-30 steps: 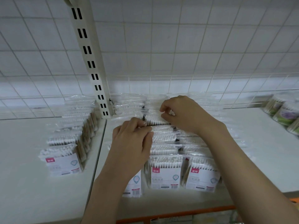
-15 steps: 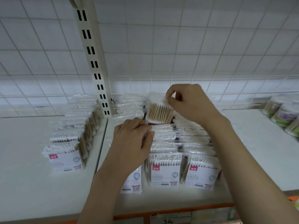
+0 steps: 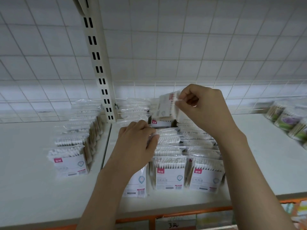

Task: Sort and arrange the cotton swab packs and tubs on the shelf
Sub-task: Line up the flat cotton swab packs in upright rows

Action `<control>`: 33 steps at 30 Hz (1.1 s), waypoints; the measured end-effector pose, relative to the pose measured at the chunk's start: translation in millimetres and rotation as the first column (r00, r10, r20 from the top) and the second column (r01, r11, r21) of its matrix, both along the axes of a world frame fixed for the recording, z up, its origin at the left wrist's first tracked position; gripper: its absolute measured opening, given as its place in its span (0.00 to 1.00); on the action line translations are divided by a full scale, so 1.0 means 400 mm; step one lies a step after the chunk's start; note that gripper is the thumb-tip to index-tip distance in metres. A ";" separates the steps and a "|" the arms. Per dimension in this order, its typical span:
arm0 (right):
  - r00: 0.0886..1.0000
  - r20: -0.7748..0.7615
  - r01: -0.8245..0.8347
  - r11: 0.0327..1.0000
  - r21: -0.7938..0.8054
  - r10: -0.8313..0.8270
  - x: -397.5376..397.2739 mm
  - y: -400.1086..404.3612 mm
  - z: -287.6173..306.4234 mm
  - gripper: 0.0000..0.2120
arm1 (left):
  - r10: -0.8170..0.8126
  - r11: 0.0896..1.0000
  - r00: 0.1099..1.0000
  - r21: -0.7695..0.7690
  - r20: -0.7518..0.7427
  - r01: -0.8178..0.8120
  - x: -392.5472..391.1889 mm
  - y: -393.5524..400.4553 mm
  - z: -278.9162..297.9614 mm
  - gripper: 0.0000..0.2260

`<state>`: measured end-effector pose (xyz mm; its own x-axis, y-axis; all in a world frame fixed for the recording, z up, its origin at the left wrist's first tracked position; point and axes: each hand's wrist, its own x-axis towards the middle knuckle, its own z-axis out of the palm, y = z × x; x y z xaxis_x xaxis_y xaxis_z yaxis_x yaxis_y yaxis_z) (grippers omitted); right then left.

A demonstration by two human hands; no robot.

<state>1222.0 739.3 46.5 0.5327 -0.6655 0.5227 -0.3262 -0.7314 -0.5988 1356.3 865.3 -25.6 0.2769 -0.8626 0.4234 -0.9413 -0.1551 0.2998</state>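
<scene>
The light is soft and a bit dim, with a cool gray look. The shelf [image 3: 257, 146] is brighter than the grid wall [image 3: 182, 39] above it. Shadows are faint. The grid lines bend near the edges. The tubs [image 3: 289, 120] at the far right are smeared and blurry.
</scene>
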 end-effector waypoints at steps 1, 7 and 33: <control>1.000 0.002 0.011 1.000 -0.018 -0.011 -0.001 -0.001 -0.003 0.05 | -0.003 1.000 1.000 0.012 -0.001 0.003 0.001 0.000 0.003 0.18; 1.000 -0.004 0.004 0.990 -0.140 -0.005 0.002 0.003 -0.005 0.12 | -0.029 0.998 1.000 0.052 -0.001 0.029 0.009 -0.001 0.014 0.16; 0.862 -0.457 -0.233 0.972 0.033 0.222 0.036 -0.029 -0.097 0.17 | 0.019 0.997 1.000 0.079 -0.009 -0.019 0.019 -0.038 0.049 0.18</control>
<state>1236.6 727.6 7.7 0.8496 -0.4881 0.1997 -0.3810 -0.8299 -0.4076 1363.9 850.1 -6.1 0.2972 -0.8878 0.3514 -0.9351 -0.1964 0.2949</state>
